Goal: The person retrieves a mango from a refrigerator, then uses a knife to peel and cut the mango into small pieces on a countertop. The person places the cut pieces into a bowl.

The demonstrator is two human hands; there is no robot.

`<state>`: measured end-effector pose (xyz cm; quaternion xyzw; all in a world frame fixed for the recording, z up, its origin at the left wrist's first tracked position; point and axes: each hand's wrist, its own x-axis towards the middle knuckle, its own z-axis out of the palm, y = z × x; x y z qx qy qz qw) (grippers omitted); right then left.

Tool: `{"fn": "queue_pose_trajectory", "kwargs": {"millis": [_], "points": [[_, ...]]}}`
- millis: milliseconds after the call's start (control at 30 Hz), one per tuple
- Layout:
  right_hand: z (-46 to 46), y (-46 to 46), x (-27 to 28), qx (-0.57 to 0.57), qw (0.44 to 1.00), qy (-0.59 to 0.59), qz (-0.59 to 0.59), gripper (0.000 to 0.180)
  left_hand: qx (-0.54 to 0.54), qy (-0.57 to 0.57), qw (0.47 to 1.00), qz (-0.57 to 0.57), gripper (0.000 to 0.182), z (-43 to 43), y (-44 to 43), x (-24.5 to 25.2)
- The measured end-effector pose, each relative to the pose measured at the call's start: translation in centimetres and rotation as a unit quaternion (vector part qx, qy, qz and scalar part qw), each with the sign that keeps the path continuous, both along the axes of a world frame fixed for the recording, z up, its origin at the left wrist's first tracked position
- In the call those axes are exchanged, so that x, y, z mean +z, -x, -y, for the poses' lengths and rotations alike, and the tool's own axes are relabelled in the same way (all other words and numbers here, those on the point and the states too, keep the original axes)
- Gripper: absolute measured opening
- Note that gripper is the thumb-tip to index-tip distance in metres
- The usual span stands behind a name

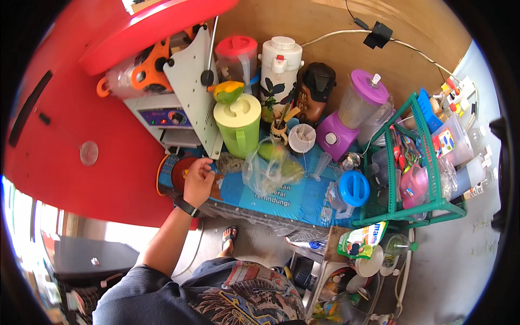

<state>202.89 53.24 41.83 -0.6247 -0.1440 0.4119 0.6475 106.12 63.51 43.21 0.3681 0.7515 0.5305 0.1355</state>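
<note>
My left hand (199, 181), with a dark band on its wrist, is over the left front part of the blue-covered table (235, 187). Its fingers are curled, and I cannot tell whether anything is between them. Beside it lies a red round thing (178, 174), partly hidden by the hand. Just behind the fingertips is a grey crumpled cloth (230, 163). To the right rests a clear plastic bag (260, 178) around green-yellow mangoes (291, 170). A green pitcher (237, 134) with a cream lid stands behind, a mango (228, 92) on top. My right hand is out of view.
A cup sealing machine (162, 113) stands at the left. Along the back are a white flask (280, 61) and a purple blender (341, 132). A blue-lidded jug (352, 191) and a green plastic rack (434, 183) stand right. A stocked shelf (331, 243) is below.
</note>
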Motion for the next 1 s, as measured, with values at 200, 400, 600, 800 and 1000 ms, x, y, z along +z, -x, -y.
{"fn": "queue_pose_trajectory", "kwargs": {"millis": [200, 400, 600, 800, 1000], "points": [[-4.4, 8.0, 1.5, 0.037, 0.828, 0.448, 0.335, 0.074, 0.010, -0.063, 0.988, -0.139, 0.066, -10.3, 5.0, 6.4], [-6.7, 17.8, -0.9, -0.145, 0.942, 0.254, 0.164, 0.074, 0.075, -0.037, 0.989, -0.118, 0.102, -17.9, 7.6, 7.8], [-14.8, 31.8, 10.8, 0.299, 0.539, 0.506, 0.603, 0.050, 0.092, -0.012, 0.994, -0.057, 0.110, -20.1, 8.2, 7.8], [-33.8, 57.7, 12.4, 0.469, 0.675, -0.032, 0.569, 0.027, 0.138, -0.022, 0.988, -0.060, 0.094, -21.3, 9.1, 7.2], [-47.6, 78.8, 6.3, 0.486, 0.649, -0.255, 0.526, 0.048, 0.124, -0.070, 0.988, -0.067, 0.077, -20.1, 8.0, 7.4]]}}
